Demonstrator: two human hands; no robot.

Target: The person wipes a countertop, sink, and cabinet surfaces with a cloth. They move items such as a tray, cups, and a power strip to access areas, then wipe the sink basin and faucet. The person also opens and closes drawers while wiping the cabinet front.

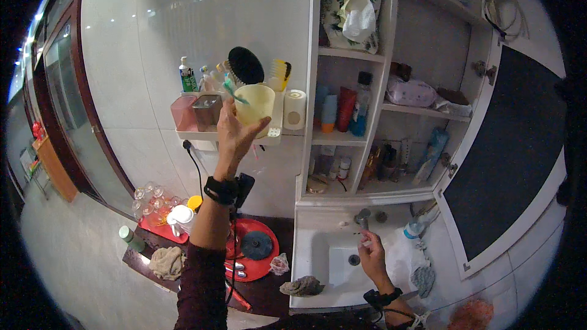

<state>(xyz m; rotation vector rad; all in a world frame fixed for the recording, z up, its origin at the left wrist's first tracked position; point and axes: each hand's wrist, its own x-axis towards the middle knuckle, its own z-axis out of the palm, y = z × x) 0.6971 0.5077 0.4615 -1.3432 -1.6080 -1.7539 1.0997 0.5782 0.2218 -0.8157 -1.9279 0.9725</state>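
My left hand grips a pale yellow plastic cup in front of the wall shelf, thumb along its lower side. A green-bristled toothbrush leans at the cup's rim; I cannot tell whether it stands in the cup or is held by my fingers. Over the white washbasin hangs my right hand, just below the metal faucet. Its fingers are bent and close together, and whether they hold anything small is unclear.
The shelf bears a black hairbrush, a yellow comb and a toothpaste tube. To the right, an open mirror cabinet holds bottles; its door swings outward. A red tray and glasses stand lower left.
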